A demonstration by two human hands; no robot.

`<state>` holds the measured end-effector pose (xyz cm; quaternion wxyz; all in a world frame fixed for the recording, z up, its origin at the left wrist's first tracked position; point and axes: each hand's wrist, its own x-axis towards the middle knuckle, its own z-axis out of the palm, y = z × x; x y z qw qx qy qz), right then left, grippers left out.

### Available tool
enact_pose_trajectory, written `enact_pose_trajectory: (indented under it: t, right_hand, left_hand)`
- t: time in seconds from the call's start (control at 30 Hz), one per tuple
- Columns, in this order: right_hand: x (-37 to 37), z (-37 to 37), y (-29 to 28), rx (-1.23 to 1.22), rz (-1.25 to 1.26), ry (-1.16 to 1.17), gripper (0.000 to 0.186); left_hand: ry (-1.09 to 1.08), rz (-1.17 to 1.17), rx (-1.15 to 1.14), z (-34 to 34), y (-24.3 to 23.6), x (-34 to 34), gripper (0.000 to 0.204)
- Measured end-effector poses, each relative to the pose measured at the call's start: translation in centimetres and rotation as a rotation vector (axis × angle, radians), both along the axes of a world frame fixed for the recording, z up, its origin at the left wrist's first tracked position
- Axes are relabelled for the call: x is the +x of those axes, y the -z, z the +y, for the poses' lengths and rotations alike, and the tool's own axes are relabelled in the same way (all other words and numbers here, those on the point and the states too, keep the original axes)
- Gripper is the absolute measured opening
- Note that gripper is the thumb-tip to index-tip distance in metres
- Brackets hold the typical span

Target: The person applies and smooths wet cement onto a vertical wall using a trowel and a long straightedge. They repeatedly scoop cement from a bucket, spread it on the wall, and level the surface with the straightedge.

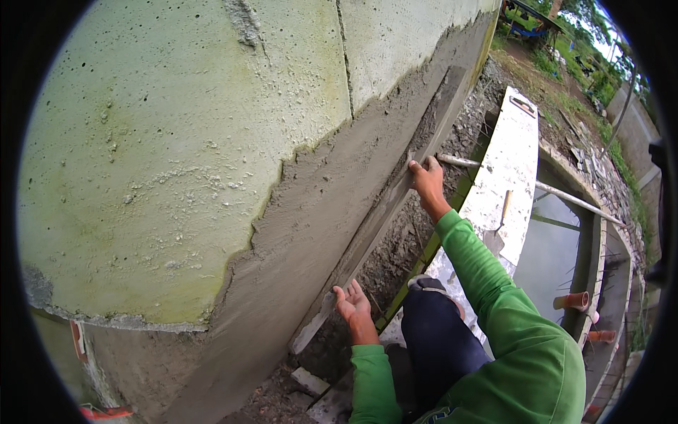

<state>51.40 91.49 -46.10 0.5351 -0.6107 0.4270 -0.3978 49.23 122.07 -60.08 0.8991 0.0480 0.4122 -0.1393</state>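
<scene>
A long straightedge, coated in grey mortar, lies slantwise along the lower part of a wall, against a band of wet plaster. My left hand is at its lower, nearer end, palm turned up, with thumb and fingers at the outer edge. Farther up, my right hand grips the same edge, fingertips hooked over the top. Above the plaster the wall is bare, pitted, pale concrete. To the right of my right forearm, a pointed trowel with a wooden handle rests on a white, mortar-splashed board.
A hand float sits at the board's far end. Light poles cross a water-filled pit on the right. Orange pipes and thin rods stick out there. Rubble fills the strip below the wall; my knee is close by.
</scene>
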Motion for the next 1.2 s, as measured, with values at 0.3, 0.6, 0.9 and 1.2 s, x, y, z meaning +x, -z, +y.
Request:
enact_pose_trajectory:
  t: [0.3, 0.6, 0.9, 1.2]
  right_hand:
    - [-2.6, 14.3, -7.7, 0.094, -0.061, -0.165, 0.023]
    - [-4.4, 28.9, -12.8, 0.306, -0.148, -0.356, 0.020]
    - [-8.6, 31.1, -16.0, 0.650, -0.309, -0.618, 0.030]
    - [-4.5, 13.9, -11.0, 0.539, -0.060, -0.316, 0.033]
  left_hand:
    - [-0.074, -0.069, -0.014, 13.1, -2.5, -1.6, 0.042]
    - [-0.231, -0.079, 0.220, 27.7, -10.4, -2.8, 0.042]
    - [-0.294, -0.077, 0.442, 33.2, -14.6, -6.1, 0.040]
    - [-0.236, 0.142, 0.303, 13.1, -12.9, -3.3, 0.048]
